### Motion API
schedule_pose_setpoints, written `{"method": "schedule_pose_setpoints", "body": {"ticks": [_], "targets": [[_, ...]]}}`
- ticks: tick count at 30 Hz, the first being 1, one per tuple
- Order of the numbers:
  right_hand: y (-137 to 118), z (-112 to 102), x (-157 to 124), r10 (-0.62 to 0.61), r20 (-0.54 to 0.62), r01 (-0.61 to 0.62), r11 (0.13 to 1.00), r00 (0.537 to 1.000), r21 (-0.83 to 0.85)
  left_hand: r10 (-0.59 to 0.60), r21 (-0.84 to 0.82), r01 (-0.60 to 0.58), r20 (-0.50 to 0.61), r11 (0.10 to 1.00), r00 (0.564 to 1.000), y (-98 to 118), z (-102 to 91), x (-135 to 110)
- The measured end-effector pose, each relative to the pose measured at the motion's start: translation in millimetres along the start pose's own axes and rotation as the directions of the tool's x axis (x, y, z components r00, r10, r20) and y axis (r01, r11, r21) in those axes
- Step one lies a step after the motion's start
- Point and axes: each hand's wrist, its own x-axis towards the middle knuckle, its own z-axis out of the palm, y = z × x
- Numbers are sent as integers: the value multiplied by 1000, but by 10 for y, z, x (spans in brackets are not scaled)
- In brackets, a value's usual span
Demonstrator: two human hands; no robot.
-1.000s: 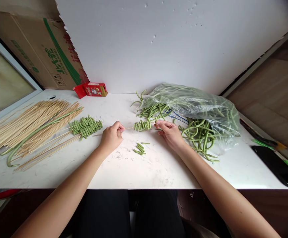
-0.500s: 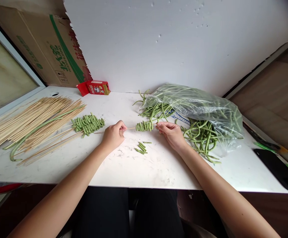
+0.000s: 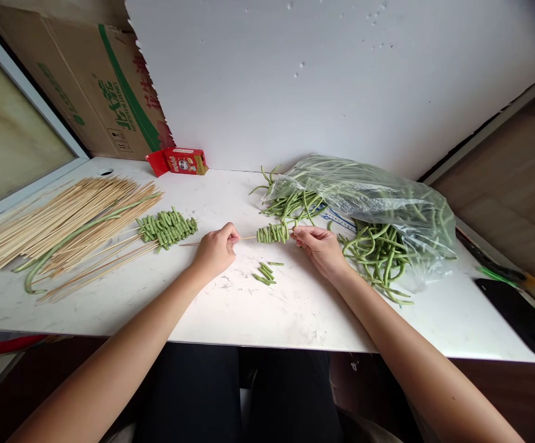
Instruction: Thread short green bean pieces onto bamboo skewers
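Observation:
Over the middle of the white table, my left hand (image 3: pixel 217 248) is closed on a thin bamboo skewer (image 3: pixel 248 238). A row of short green bean pieces (image 3: pixel 272 233) is threaded on it, between my two hands. My right hand (image 3: pixel 319 247) pinches at the skewer's right end, and its fingertips hide that end. Several loose bean pieces (image 3: pixel 266 272) lie on the table just below the skewer. Left of my left hand rest filled bean skewers (image 3: pixel 168 229), side by side with their sticks pointing left.
A large pile of bare bamboo skewers (image 3: pixel 74 212) covers the left, with a long bean (image 3: pixel 71 243) across it. At right, whole long beans (image 3: pixel 380 255) spill from a clear plastic bag (image 3: pixel 387 191). A red box (image 3: pixel 187 162) stands behind; a black phone (image 3: pixel 516 317) lies front right.
The whole view has shifted slightly. Both hands keep their hold on the skewer, and the threaded bean pieces look the same.

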Motion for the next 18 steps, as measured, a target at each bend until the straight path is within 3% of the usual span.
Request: {"method": "schedule_pose_setpoints", "body": {"ticks": [18], "targets": [[-19,-8,-28,51,45,-50,999,998,-11,9,24,-10,15,1000,1000,22,-32,4]]}}
